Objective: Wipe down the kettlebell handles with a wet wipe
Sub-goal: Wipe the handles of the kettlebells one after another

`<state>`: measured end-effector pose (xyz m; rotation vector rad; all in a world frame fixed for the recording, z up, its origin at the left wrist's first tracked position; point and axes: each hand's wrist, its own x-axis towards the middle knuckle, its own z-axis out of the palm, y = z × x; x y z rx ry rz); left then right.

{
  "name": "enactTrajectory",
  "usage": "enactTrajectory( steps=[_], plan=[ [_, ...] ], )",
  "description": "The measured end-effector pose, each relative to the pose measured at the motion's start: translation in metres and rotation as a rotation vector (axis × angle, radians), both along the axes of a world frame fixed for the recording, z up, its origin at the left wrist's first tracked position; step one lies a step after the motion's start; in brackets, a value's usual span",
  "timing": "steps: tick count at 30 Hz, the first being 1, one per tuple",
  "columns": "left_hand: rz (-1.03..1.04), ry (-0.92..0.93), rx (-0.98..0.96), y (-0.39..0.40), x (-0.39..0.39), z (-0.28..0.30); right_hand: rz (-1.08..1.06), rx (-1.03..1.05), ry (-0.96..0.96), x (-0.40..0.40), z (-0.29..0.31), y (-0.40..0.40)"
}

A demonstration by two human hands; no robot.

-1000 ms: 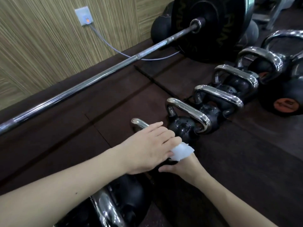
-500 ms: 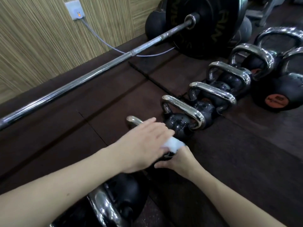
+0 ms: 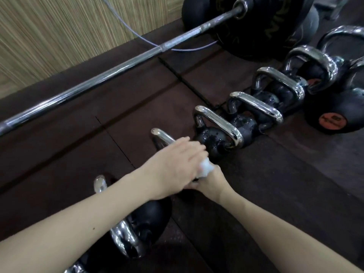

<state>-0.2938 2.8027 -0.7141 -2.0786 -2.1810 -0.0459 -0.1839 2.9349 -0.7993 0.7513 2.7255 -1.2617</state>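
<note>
Mid-frame, a chrome kettlebell handle (image 3: 160, 135) was covered by the flat left hand (image 3: 173, 166); a wet wipe (image 3: 205, 168) was pinched by the right hand (image 3: 209, 183).

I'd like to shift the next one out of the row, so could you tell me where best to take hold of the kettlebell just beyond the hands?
Probably by the straight top bar of the kettlebell's chrome handle, coming from above. The handle stands upright and uncovered, with an open gap beneath for fingers, while neighbouring kettlebells crowd the round body.
</note>
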Motion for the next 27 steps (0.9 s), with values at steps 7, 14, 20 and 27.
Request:
enactTrajectory(
  steps=[7, 14, 20, 27],
  plan=[
    [0.24, -0.151, -0.096, -0.013, -0.037, 0.015, -0.099, -0.256, 0.025, 0.001, -0.006, 0.002],
    [0.134, -0.122, -0.144, -0.006, 0.01, 0.02, -0.115, -0.318, 0.023, 0.002, -0.009, 0.004],
    [0.246, -0.186, -0.19, -0.016, -0.031, 0.022, -0.107, -0.301, 0.005, 0.002, -0.008, 0.002],
    [0.349, -0.228, -0.165, -0.028, -0.039, 0.024, -0.067, -0.333, 0.009, 0.0, -0.005, 0.003]
  ],
)
